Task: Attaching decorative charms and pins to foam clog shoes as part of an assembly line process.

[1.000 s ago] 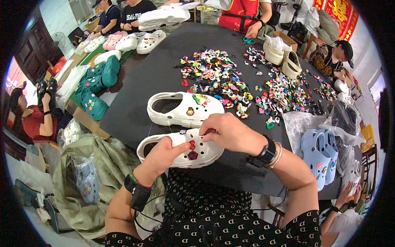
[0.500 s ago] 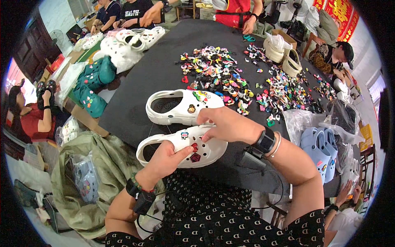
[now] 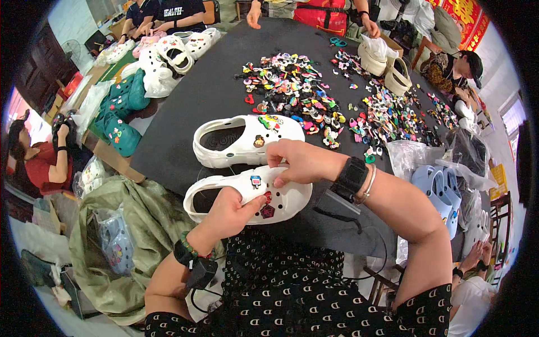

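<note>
Two white clogs lie side by side at the table's near edge, toes to the right. My left hand (image 3: 229, 214) is closed on the near clog (image 3: 296, 197), its thumb on the upper beside red and dark charms (image 3: 268, 210). A blue-framed charm (image 3: 256, 182) sits nearer the strap. My right hand (image 3: 293, 162) is closed at the same clog's far side, thumb on the perforated upper and fingers curled over toward the gap; any small piece in them is hidden. Just beyond, the far clog (image 3: 222, 156) carries a brown charm (image 3: 259, 141) and several colourful ones at its toe.
Piles of small colourful charms (image 3: 292, 84) spread over the black table (image 3: 196, 95). Green clogs (image 3: 124, 96) and white clogs lie at the left, beige clogs (image 3: 397, 78) at the far right. Blue clogs (image 3: 431, 188) stand at right. Other people surround the table.
The view has shifted a little. My right hand stays at the near clog, its forearm turned slightly. Across the table, the red-aproned person's hands have shifted.
</note>
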`<state>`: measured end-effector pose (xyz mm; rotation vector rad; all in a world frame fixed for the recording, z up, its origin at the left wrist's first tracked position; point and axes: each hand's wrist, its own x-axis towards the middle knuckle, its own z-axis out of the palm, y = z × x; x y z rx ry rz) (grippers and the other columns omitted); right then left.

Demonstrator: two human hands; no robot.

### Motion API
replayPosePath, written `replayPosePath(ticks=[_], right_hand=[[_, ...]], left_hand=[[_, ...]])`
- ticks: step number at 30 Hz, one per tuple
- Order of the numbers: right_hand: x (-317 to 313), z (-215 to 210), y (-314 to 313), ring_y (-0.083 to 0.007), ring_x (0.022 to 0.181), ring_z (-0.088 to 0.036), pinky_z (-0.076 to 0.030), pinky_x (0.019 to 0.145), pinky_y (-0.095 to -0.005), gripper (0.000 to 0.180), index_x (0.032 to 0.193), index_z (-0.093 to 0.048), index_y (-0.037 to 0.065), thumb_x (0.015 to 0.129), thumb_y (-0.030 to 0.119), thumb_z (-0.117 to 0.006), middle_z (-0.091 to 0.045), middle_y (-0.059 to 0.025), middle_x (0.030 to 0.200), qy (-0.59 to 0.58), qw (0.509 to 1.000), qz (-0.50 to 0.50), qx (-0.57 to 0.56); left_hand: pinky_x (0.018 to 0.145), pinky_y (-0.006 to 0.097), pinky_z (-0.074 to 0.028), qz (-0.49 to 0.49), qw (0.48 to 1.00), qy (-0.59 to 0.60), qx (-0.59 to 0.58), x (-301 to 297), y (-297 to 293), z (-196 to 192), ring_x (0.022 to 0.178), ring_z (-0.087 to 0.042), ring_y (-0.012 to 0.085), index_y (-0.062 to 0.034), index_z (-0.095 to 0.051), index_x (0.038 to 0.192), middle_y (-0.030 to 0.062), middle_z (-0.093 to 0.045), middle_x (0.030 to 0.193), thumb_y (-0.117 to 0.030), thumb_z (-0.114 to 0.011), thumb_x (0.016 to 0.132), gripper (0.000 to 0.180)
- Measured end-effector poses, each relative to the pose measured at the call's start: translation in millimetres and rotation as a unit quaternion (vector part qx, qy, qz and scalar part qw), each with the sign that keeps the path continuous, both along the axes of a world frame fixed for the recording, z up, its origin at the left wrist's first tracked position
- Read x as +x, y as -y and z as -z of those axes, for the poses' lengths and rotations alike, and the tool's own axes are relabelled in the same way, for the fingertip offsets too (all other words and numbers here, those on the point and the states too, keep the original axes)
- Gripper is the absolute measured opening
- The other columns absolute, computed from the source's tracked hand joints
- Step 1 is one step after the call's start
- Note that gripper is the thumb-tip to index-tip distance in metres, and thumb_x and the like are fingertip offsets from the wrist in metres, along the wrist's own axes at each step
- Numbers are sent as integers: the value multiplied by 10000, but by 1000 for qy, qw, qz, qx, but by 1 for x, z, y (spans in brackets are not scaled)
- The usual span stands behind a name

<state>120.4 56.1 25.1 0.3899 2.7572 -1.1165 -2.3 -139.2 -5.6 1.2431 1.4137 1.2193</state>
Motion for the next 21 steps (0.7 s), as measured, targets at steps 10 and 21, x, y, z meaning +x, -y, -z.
replayPosePath(ticks=[10, 21], right_hand=[[19, 3, 0, -193, 1007, -618, -481, 917, -353, 336, 1030, -659, 63, 772, 231, -791, -679, -74, 1035, -83, 988, 11, -133], [27, -28, 28, -231, 871, -671, -510, 795, -327, 121, 872, -710, 48, 792, 132, -747, -697, -99, 898, -123, 990, 66, 9]], left_hand=[[846, 273, -487, -29, 994, 75, -69, -4, -1, -2, 955, -620, 103, 26, -615, 1191, 51, -682, 1076, -178, -626, 942, 322], [818, 269, -497, -51, 994, 72, -62, -2, 6, -4, 918, -617, 89, 14, -597, 1213, 29, -677, 1064, -134, -643, 920, 331]])
